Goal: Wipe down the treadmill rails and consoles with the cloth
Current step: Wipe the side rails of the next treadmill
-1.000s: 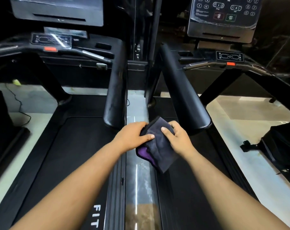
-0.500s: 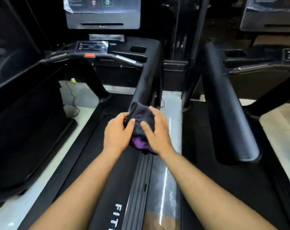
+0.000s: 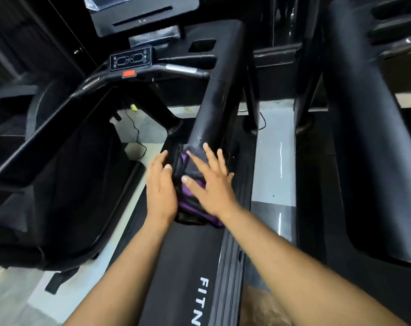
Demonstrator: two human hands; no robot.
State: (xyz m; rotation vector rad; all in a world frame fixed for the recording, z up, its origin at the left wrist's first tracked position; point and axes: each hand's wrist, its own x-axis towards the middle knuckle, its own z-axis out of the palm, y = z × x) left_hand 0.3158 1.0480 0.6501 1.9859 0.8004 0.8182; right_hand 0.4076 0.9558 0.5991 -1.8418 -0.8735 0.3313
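Observation:
A dark grey and purple cloth (image 3: pixel 192 187) lies draped over the near end of the black right-hand rail (image 3: pixel 217 107) of the left treadmill. My right hand (image 3: pixel 211 182) presses flat on top of the cloth with fingers spread. My left hand (image 3: pixel 161 184) holds the cloth's left side against the rail. The left treadmill's small control panel (image 3: pixel 130 59) with a red tab sits on the front handlebar, below the console (image 3: pixel 143 15). The neighbouring treadmill's thick black rail (image 3: pixel 364 137) runs down the right of the view.
The left treadmill's belt with white lettering (image 3: pixel 188 267) runs under my arms. A shiny grey floor strip (image 3: pixel 274 165) separates the two machines. The left treadmill's other rail (image 3: pixel 42 137) crosses at the left. A black cable (image 3: pixel 138 140) trails on the floor.
The view swung left and down. Both hands carried the cloth from between the two machines onto the end of the left treadmill's right rail, and my right hand flattened on top.

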